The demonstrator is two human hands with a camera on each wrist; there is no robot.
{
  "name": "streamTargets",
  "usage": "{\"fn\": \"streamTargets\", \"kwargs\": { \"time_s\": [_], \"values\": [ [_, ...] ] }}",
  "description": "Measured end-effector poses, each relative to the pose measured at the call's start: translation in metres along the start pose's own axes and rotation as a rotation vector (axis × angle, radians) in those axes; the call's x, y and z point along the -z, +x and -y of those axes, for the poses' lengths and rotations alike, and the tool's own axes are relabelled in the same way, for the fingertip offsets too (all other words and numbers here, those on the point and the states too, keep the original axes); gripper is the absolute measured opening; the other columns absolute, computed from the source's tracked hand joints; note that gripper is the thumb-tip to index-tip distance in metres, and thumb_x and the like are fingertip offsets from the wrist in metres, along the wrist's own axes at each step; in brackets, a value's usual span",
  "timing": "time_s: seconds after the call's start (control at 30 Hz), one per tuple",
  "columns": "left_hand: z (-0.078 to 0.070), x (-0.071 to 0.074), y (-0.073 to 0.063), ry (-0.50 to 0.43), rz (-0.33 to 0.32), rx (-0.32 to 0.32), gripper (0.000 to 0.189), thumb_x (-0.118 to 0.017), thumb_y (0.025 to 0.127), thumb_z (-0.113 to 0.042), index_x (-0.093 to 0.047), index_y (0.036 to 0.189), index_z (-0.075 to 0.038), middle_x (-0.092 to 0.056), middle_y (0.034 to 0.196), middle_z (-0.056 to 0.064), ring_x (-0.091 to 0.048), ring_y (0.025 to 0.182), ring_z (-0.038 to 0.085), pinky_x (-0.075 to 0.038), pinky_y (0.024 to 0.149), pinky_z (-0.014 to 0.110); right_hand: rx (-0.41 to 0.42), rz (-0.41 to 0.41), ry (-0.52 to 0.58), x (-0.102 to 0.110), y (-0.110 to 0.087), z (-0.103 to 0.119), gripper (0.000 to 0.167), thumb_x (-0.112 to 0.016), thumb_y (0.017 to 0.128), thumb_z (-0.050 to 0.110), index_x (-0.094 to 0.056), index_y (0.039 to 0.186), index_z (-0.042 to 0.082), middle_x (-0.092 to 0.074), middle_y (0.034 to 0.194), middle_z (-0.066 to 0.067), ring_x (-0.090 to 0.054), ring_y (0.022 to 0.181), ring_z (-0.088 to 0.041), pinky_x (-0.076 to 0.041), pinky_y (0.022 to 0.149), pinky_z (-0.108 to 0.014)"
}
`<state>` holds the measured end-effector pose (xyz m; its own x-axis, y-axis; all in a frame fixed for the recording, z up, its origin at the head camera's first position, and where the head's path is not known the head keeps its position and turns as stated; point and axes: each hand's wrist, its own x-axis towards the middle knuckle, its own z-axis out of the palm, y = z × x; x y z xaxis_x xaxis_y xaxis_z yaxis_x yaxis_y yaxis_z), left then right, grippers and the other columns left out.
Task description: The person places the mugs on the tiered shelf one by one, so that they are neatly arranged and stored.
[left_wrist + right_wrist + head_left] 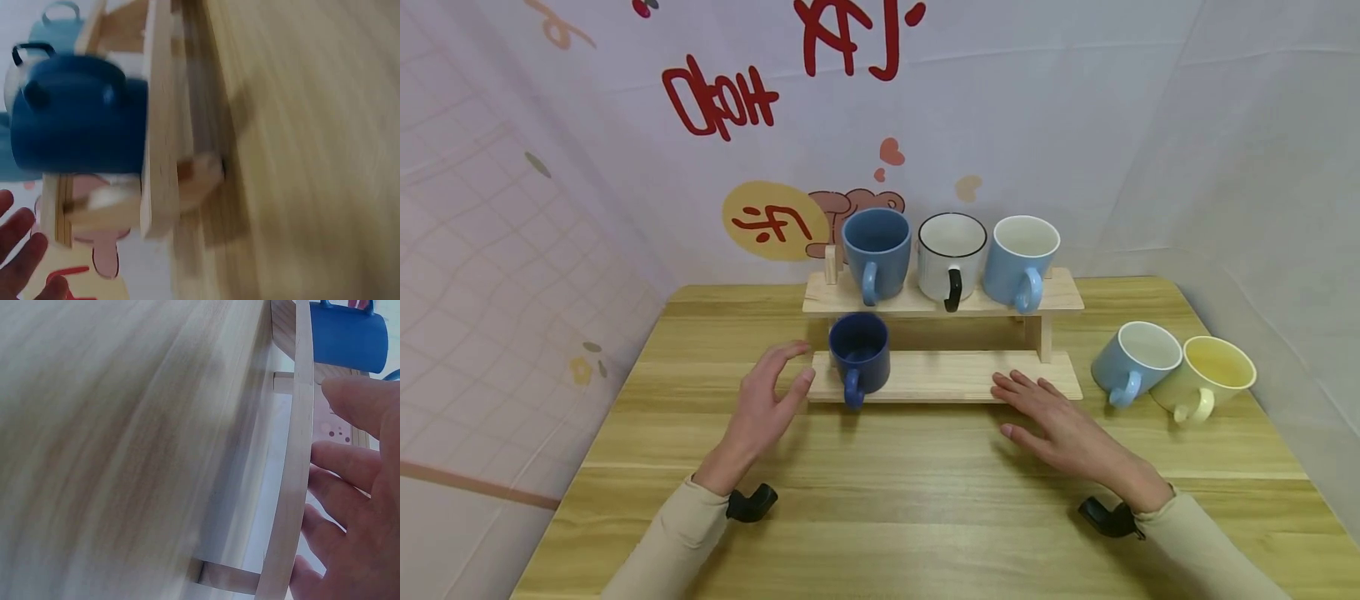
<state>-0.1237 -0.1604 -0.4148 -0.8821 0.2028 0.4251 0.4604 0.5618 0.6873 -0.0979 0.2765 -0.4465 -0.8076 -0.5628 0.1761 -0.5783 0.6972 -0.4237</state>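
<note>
A two-tier wooden rack stands at the back of the table. On its lower shelf, at the left end, sits a dark blue mug, its handle facing the person. My left hand is just left of that mug, fingers spread and holding nothing. Over the lower shelf's right end lies my right hand, its straight fingertips at the front edge. In the right wrist view, those fingers line up along the shelf board. The left wrist view shows the dark blue mug beyond my left fingers.
The upper shelf holds a blue mug, a white mug with a black rim and a light blue mug. Right of the rack, another light blue mug and a yellow mug stand on the table. A printed cloth hangs behind.
</note>
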Motion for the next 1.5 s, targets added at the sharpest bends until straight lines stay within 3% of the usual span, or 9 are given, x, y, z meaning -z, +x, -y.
{"fn": "streamTargets", "kwargs": {
  "time_s": [0.13,0.43,0.67,0.83,0.93,1.1,1.33,1.5],
  "values": [
    [0.009,0.005,0.013,0.111,0.017,-0.049,0.049,-0.063,0.103,-0.024,-0.054,0.147,-0.002,-0.050,0.154,0.016,-0.045,0.143,0.036,-0.038,0.114,0.061,0.001,0.003,0.002,0.000,0.001,0.000,0.054,-0.069,0.102,0.027,-0.054,0.150,0.006,-0.046,0.159,-0.013,-0.037,0.148,-0.043,-0.028,0.118,-0.063],
    [0.022,0.005,0.037,0.363,0.184,-0.081,0.073,-0.050,0.108,-0.047,-0.029,0.162,-0.003,-0.021,0.171,0.014,-0.016,0.158,0.031,-0.015,0.126,0.059,-0.006,0.003,-0.004,0.001,0.000,0.001,0.054,-0.069,0.102,0.027,-0.055,0.149,0.006,-0.046,0.159,-0.013,-0.037,0.147,-0.043,-0.029,0.117,-0.064],
    [0.029,0.004,0.048,0.434,0.235,-0.095,0.074,-0.045,0.109,-0.049,-0.025,0.164,-0.005,-0.018,0.172,0.011,-0.013,0.159,0.031,-0.013,0.125,0.062,-0.002,-0.017,-0.006,0.000,0.000,0.001,0.052,-0.068,0.102,0.026,-0.056,0.148,0.006,-0.047,0.158,-0.014,-0.039,0.146,-0.044,-0.030,0.117,-0.064],
    [0.031,0.005,0.049,0.440,0.267,-0.091,0.072,-0.045,0.109,-0.047,-0.022,0.165,-0.007,-0.017,0.173,0.009,-0.013,0.159,0.032,-0.011,0.125,0.061,-0.045,-0.052,0.025,0.006,-0.004,0.004,0.052,-0.068,0.102,0.024,-0.056,0.148,0.005,-0.047,0.158,-0.015,-0.039,0.146,-0.045,-0.029,0.121,-0.054],
    [0.031,0.006,0.050,0.441,0.274,-0.085,0.072,-0.045,0.109,-0.046,-0.021,0.166,-0.008,-0.017,0.173,0.009,-0.011,0.159,0.030,-0.013,0.125,0.063,-0.085,-0.111,0.040,0.016,-0.008,0.008,0.054,-0.070,0.101,0.023,-0.055,0.150,0.007,-0.048,0.158,-0.012,-0.041,0.145,-0.044,-0.027,0.124,-0.036],
    [0.031,0.007,0.050,0.441,0.280,-0.073,0.072,-0.046,0.109,-0.046,-0.022,0.166,-0.008,-0.017,0.172,0.009,-0.011,0.159,0.030,-0.013,0.125,0.062,-0.088,-0.289,0.013,0.034,-0.019,0.013,0.057,-0.075,0.096,0.013,-0.056,0.149,0.011,-0.056,0.151,-0.013,-0.051,0.138,-0.037,-0.022,0.115,-0.011],
    [0.032,0.007,0.050,0.436,0.273,-0.078,0.072,-0.048,0.109,-0.046,-0.024,0.165,-0.007,-0.019,0.172,0.010,-0.015,0.158,0.034,-0.012,0.126,0.060,-0.171,-0.541,0.053,0.055,-0.042,0.012,0.045,-0.070,0.096,0.003,-0.065,0.140,0.007,-0.066,0.136,-0.016,-0.047,0.130,0.008,-0.032,0.104,-0.006],
    [0.033,0.007,0.050,0.437,0.272,-0.074,0.073,-0.048,0.109,-0.046,-0.024,0.165,-0.007,-0.019,0.172,0.011,-0.014,0.158,0.032,-0.014,0.125,0.061,-0.316,-0.637,0.095,0.062,-0.059,0.011,0.036,-0.067,0.100,0.007,-0.069,0.136,0.012,-0.065,0.133,0.008,-0.048,0.121,0.016,-0.033,0.093,-0.004]
  ]
}}
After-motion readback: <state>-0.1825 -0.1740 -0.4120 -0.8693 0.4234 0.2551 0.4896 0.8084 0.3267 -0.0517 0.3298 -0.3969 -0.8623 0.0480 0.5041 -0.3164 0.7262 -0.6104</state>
